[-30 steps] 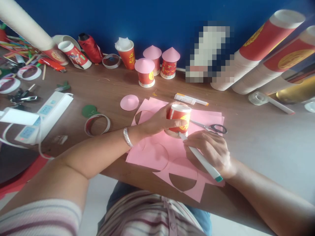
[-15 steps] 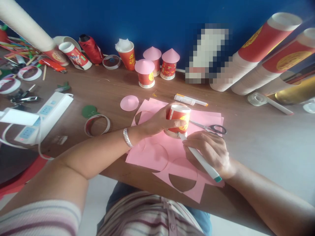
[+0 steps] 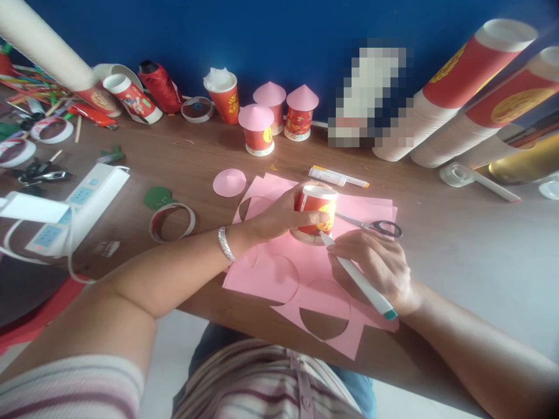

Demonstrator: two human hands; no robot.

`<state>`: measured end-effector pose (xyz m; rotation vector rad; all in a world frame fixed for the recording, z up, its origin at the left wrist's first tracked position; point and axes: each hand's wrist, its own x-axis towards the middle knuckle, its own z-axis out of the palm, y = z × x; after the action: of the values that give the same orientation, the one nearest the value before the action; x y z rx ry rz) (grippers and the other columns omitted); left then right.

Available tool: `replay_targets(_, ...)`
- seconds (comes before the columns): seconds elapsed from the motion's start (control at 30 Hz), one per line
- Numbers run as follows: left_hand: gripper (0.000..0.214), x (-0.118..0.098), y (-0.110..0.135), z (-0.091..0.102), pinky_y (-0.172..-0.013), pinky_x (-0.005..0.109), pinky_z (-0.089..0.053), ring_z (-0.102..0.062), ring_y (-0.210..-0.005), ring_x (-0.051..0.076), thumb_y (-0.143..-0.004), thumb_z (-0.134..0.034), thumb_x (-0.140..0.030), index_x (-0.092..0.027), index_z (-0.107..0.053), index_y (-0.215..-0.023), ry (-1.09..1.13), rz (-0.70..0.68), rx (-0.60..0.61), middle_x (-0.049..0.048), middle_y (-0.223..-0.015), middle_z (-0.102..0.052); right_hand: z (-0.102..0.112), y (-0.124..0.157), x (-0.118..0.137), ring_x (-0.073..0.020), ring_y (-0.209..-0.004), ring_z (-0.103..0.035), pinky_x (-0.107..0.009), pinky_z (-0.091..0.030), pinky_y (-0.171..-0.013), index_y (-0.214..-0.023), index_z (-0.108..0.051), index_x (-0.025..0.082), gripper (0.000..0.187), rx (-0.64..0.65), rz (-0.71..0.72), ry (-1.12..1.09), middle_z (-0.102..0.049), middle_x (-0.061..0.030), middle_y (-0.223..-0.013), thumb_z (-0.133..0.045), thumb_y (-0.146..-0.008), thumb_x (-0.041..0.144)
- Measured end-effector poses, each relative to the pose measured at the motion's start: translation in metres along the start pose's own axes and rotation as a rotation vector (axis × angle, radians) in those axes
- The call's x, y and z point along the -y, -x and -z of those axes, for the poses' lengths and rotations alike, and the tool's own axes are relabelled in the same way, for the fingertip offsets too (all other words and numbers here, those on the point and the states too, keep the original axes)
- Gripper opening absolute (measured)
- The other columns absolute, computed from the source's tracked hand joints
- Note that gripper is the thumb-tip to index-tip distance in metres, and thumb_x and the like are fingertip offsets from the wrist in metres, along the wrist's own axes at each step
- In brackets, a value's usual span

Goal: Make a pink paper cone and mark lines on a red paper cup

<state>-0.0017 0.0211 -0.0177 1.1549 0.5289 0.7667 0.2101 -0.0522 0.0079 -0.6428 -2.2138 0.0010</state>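
My left hand [image 3: 301, 212] is wrapped round a red paper cup [image 3: 311, 205] with a gold emblem, holding it above the pink paper sheets [image 3: 266, 276]. In my right hand [image 3: 375, 262] is a white marker [image 3: 367, 285] with a green end. Its tip meets the lower part of the cup, near the pale ring [image 3: 308, 237] around the base, where small dark marks show. Scissors [image 3: 384, 227] lie on the paper just beyond my right hand. A pink paper cone [image 3: 229, 183] rests to the left of the sheets.
Cups with pink cone tops [image 3: 257, 131] stand at the back by the blue wall. Tall stacks of paper cups [image 3: 463, 87] lean at the right. A power strip [image 3: 81, 209], a tape roll [image 3: 172, 222] and a green paper piece [image 3: 158, 198] lie left. Two markers [image 3: 338, 176] lie behind the sheets.
The marker's tip has shifted slightly up and right along the cup's lower part, and my right hand has moved a little with it. My left hand keeps its hold on the cup.
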Motion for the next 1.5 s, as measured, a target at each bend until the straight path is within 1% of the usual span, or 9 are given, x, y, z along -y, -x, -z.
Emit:
replay_targets(0.13, 0.037, -0.0025, 0.0011, -0.0013, -0.071, 0.028, -0.055, -0.069, -0.085, 0.017, -0.085, -0.086, -0.035, -0.020, -0.065, -0.112, -0.020, 0.006, -0.030, 0.0044, -0.095, -0.068, -0.0001, -0.0004, 0.0007, -0.0175, -0.069, -0.067, -0.031, -0.056, -0.063, -0.106, -0.062, 0.016, 0.025, -0.009, -0.008, -0.004, -0.070, -0.0040, -0.081, -0.063, -0.089, -0.002)
replay_targets(0.3, 0.037, -0.0007, 0.0002, 0.0008, -0.070, 0.028, -0.056, -0.069, -0.084, 0.017, -0.086, -0.085, -0.037, -0.020, -0.065, -0.112, 0.016, -0.008, 0.009, 0.0048, -0.095, -0.068, -0.0006, 0.0001, 0.0024, -0.0171, -0.068, -0.066, -0.030, -0.055, -0.062, -0.105, -0.062, 0.017, 0.027, -0.007, -0.023, 0.008, -0.069, -0.0032, -0.081, -0.063, -0.087, -0.003)
replay_targets(0.4, 0.039, 0.0004, -0.0006, 0.0016, -0.071, 0.028, -0.057, -0.069, -0.085, 0.018, -0.085, -0.086, -0.037, -0.020, -0.065, -0.113, 0.017, -0.006, 0.008, 0.0055, -0.096, -0.070, -0.0001, -0.0007, 0.0031, -0.0171, -0.068, -0.067, -0.030, -0.054, -0.062, -0.105, -0.062, 0.016, 0.027, 0.002, -0.024, 0.000, -0.069, -0.0032, -0.081, -0.064, -0.086, -0.003)
replay_targets(0.57, 0.032, -0.0011, -0.0008, -0.0002, -0.066, 0.027, -0.054, -0.068, -0.080, 0.017, -0.086, -0.084, -0.037, -0.020, -0.065, -0.104, 0.013, -0.002, 0.023, 0.0045, -0.089, -0.069, 0.0008, -0.0017, 0.0040, -0.0182, -0.069, -0.068, -0.030, -0.056, -0.062, -0.105, -0.061, 0.017, 0.027, 0.028, -0.018, -0.009, -0.070, -0.0034, -0.081, -0.064, -0.086, -0.003)
replay_targets(0.8, 0.035, -0.0007, -0.0020, -0.0012, -0.067, 0.027, -0.053, -0.067, -0.078, 0.015, -0.082, -0.087, -0.038, -0.020, -0.064, -0.102, 0.010, -0.004, -0.019, 0.0030, -0.089, -0.069, 0.0007, -0.0009, 0.0040, -0.0182, -0.069, -0.068, -0.030, -0.056, -0.062, -0.107, -0.062, 0.016, 0.029, 0.032, -0.016, -0.030, -0.069, -0.0044, -0.083, -0.065, -0.085, -0.003)
replay_targets(0.93, 0.030, -0.0006, -0.0025, -0.0009, -0.064, 0.026, -0.052, -0.067, -0.077, 0.016, -0.085, -0.084, -0.039, -0.019, -0.065, -0.096, -0.018, -0.016, 0.002, 0.0037, -0.087, -0.069, 0.0009, -0.0019, 0.0039, -0.0177, -0.068, -0.068, -0.030, -0.057, -0.062, -0.107, -0.062, 0.018, 0.031, 0.017, -0.008, -0.012, -0.069, -0.0030, -0.082, -0.063, -0.085, -0.004)
replay_targets(1.07, 0.028, -0.0017, -0.0020, -0.0007, -0.067, 0.027, -0.053, -0.066, -0.080, 0.016, -0.086, -0.083, -0.037, -0.019, -0.065, -0.099, 0.007, -0.029, 0.036, 0.0031, -0.088, -0.066, 0.0013, -0.0028, 0.0031, -0.0173, -0.068, -0.068, -0.030, -0.056, -0.062, -0.107, -0.060, 0.018, 0.029, 0.016, 0.000, 0.014, -0.069, -0.0028, -0.081, -0.062, -0.086, -0.003)
replay_targets(1.37, 0.034, -0.0019, -0.0010, -0.0011, -0.070, 0.027, -0.054, -0.063, -0.081, 0.015, -0.083, -0.086, -0.040, -0.020, -0.065, -0.098, -0.012, -0.024, -0.025, 0.0023, -0.088, -0.063, 0.0016, -0.0022, 0.0029, -0.0161, -0.065, -0.065, -0.029, -0.056, -0.059, -0.104, -0.060, 0.018, 0.027, 0.001, -0.002, 0.045, -0.069, -0.0018, -0.078, -0.061, -0.086, -0.002)
replay_targets(1.5, 0.030, -0.0010, -0.0008, 0.0002, -0.068, 0.026, -0.053, -0.062, -0.080, 0.014, -0.085, -0.085, -0.040, -0.019, -0.065, -0.094, -0.029, -0.022, -0.034, 0.0019, -0.088, -0.063, 0.0017, -0.0030, 0.0036, -0.0163, -0.064, -0.066, -0.029, -0.055, -0.058, -0.103, -0.060, 0.018, 0.029, 0.004, -0.002, 0.061, -0.069, -0.0019, -0.078, -0.062, -0.084, -0.004)
